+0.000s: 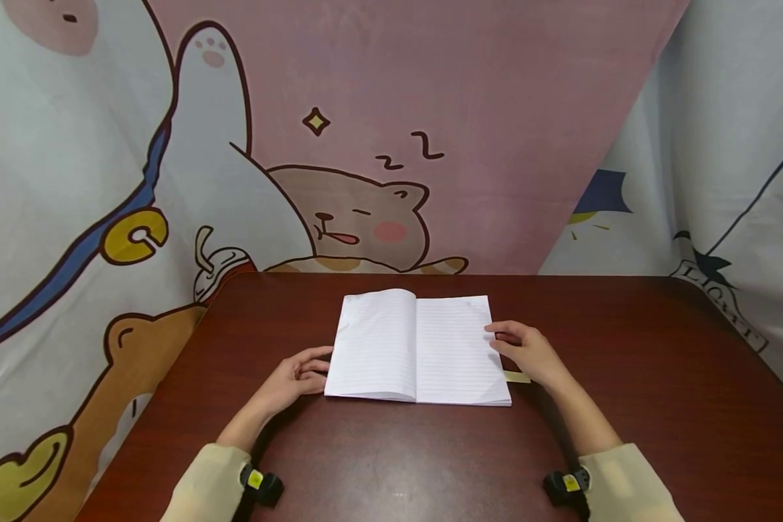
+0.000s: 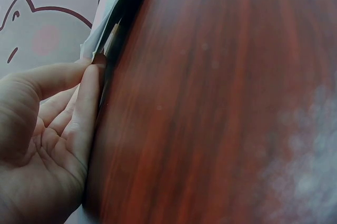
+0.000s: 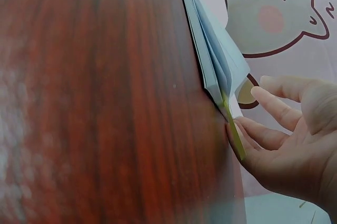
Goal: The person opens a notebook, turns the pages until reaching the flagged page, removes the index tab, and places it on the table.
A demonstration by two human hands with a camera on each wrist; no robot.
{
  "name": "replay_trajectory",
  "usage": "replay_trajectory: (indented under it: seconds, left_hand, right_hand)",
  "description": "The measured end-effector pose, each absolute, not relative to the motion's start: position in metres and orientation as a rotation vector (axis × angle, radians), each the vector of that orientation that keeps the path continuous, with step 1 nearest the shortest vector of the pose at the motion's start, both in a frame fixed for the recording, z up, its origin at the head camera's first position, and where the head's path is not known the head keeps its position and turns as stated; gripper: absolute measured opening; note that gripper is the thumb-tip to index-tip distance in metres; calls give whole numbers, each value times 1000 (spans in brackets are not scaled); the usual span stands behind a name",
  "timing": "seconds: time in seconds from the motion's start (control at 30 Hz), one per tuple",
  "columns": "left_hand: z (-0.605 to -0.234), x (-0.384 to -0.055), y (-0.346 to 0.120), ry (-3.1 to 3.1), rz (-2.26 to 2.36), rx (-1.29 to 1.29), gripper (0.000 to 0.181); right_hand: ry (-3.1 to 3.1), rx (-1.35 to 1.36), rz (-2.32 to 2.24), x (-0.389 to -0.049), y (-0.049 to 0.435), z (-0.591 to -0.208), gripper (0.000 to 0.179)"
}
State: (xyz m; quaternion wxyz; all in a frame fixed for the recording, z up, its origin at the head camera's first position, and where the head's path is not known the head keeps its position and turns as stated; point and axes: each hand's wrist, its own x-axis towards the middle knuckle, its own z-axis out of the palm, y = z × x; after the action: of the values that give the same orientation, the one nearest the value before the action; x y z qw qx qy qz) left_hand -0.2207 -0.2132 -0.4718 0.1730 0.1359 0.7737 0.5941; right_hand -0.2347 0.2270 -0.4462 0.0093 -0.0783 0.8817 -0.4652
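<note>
An open notebook (image 1: pixel 457 348) with white ruled pages lies on the brown table. At its left edge my left hand (image 1: pixel 292 380) holds the border between thumb and fingers; the left wrist view shows the thumb and fingertips of that hand (image 2: pixel 52 134) meeting at the paper's edge. My right hand (image 1: pixel 531 353) is by the right edge, fingers loosely bent and thumb apart from them. In the right wrist view, the right hand (image 3: pixel 300 139) shows no pinch on the pages, which fan up slightly. A yellow-green strip (image 1: pixel 518 377) sticks out from the notebook's right side, next to the right hand.
The table (image 1: pixel 391 464) is dark reddish wood with a glossy patch near the front. Behind it and at both sides hangs a cloth (image 1: pixel 496 145) printed with cartoon animals. Black wrist cameras (image 1: pixel 270 489) sit at both sleeves.
</note>
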Motion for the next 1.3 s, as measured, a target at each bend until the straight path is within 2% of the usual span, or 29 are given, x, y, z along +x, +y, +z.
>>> replay_trajectory:
  seconds: [0.9,1.3]
  left_hand:
    - [-473,-222,-213,2187,1694,384,59]
    - [-473,-222,-213,2190,1685,371,59]
  right_hand:
    - [2868,-133,-1465,-233,228,-445,29]
    - [2797,-84,-1487,-235,228,-447,38]
